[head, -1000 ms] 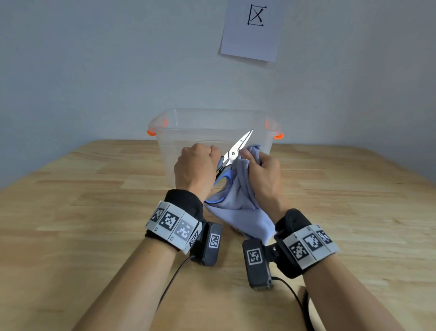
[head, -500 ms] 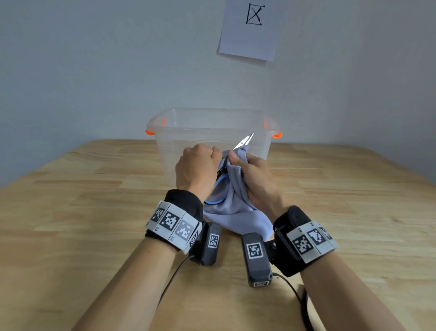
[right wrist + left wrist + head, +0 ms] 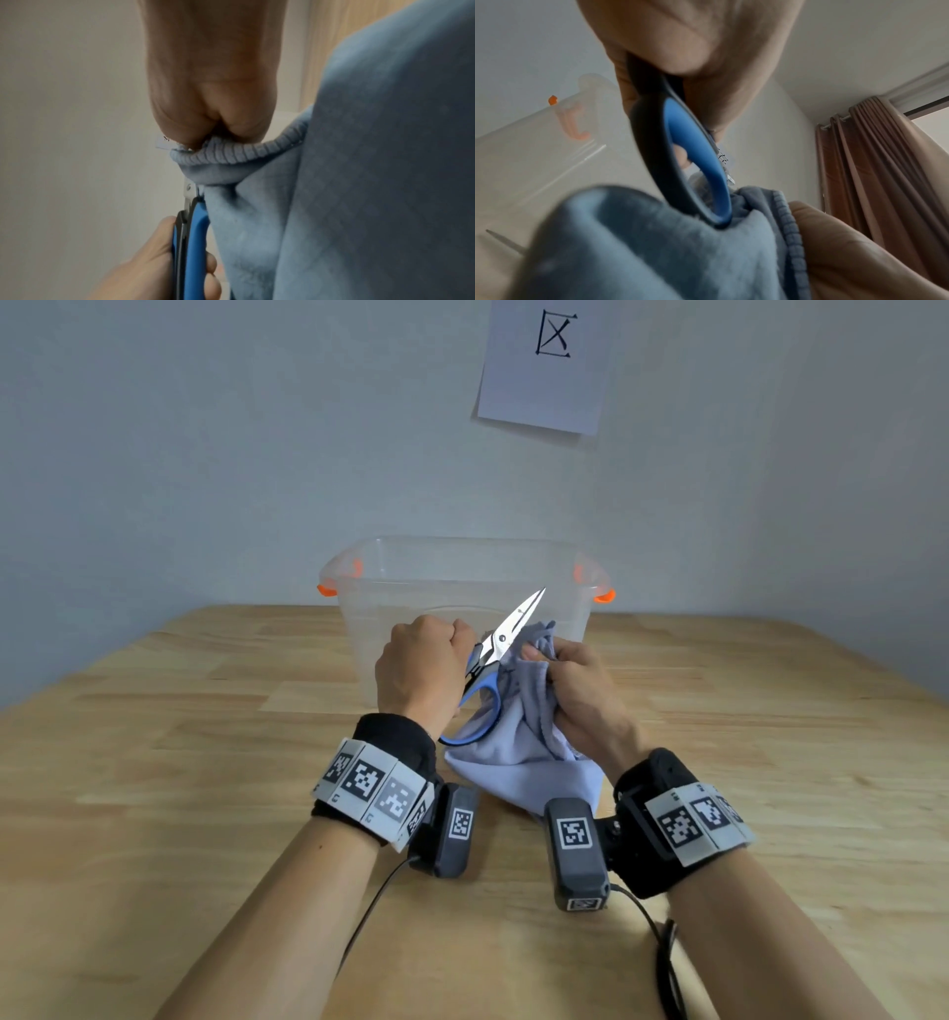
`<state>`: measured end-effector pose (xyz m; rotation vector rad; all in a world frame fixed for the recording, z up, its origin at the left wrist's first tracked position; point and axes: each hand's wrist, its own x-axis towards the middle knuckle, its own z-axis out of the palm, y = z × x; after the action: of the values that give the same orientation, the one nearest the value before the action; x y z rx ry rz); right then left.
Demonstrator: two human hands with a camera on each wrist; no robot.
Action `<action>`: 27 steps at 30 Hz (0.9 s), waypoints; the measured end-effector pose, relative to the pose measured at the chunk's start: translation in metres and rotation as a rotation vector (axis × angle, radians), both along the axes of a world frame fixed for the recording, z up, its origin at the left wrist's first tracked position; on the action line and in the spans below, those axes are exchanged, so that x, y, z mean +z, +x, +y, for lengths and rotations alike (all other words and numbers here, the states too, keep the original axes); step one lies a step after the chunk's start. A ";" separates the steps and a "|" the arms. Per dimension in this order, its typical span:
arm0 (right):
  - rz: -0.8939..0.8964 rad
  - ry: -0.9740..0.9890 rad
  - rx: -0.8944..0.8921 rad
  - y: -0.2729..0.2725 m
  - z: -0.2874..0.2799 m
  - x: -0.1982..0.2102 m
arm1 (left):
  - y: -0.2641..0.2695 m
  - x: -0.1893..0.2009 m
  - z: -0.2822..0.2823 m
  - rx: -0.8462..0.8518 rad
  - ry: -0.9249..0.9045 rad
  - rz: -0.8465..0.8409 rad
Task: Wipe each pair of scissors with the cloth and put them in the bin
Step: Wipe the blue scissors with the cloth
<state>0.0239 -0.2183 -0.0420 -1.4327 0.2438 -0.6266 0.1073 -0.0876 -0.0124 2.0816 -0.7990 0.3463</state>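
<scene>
My left hand (image 3: 423,667) grips the blue and black handles of a pair of scissors (image 3: 506,636), blades pointing up and to the right in front of the bin. The handle loop (image 3: 700,168) fills the left wrist view. My right hand (image 3: 572,683) bunches a light blue cloth (image 3: 513,752) against the right side of the scissors near the pivot; the rest of the cloth hangs down to the table. The right wrist view shows my right hand's fingers (image 3: 208,113) pinching the cloth's hem (image 3: 231,156) just above the scissors' pivot (image 3: 189,187). The clear plastic bin (image 3: 462,588) stands just behind my hands.
The bin has orange clips (image 3: 327,589) at its two ends and stands on a wooden table (image 3: 179,737) near a grey wall. A paper sheet (image 3: 544,367) hangs on the wall above. Cables trail from my wrist cameras (image 3: 575,852) over the table's front.
My right hand with the cloth slid down from the blades towards the pivot, so most of the blades are bare again. My left hand has hardly moved.
</scene>
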 end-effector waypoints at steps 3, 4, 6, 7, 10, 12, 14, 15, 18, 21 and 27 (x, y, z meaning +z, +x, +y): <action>-0.036 0.143 0.052 -0.001 -0.001 0.004 | -0.001 0.001 0.003 0.005 0.003 0.006; -0.037 0.167 0.066 -0.001 -0.001 0.004 | -0.002 0.001 0.003 0.005 0.001 0.007; -0.011 0.202 0.079 0.002 -0.002 0.003 | -0.003 0.001 0.003 -0.003 -0.006 0.010; 0.011 0.212 0.086 0.003 -0.002 0.002 | -0.003 0.001 0.003 -0.006 -0.010 0.011; 0.066 0.307 0.078 0.002 0.000 0.003 | -0.003 0.001 0.002 -0.003 -0.017 0.022; 0.035 0.454 0.146 0.002 0.001 0.005 | -0.001 0.001 0.002 0.004 -0.020 0.026; 0.011 0.535 0.177 0.001 0.001 0.007 | 0.002 0.000 0.001 0.011 -0.035 0.022; 0.004 0.571 0.187 0.001 0.003 0.008 | 0.004 -0.001 0.001 0.015 -0.040 0.016; -0.018 0.497 0.145 0.003 0.004 0.006 | 0.004 -0.002 0.000 0.030 -0.056 0.004; 0.011 0.226 0.101 0.003 0.011 0.006 | 0.002 0.000 -0.001 0.038 -0.069 -0.024; 0.006 -0.022 0.000 0.004 0.022 0.005 | -0.004 0.000 -0.004 0.026 -0.045 -0.064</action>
<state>0.0279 -0.1958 -0.0369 -1.4554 0.2420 -0.6264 0.1038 -0.0915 -0.0123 2.0485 -0.7958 0.4437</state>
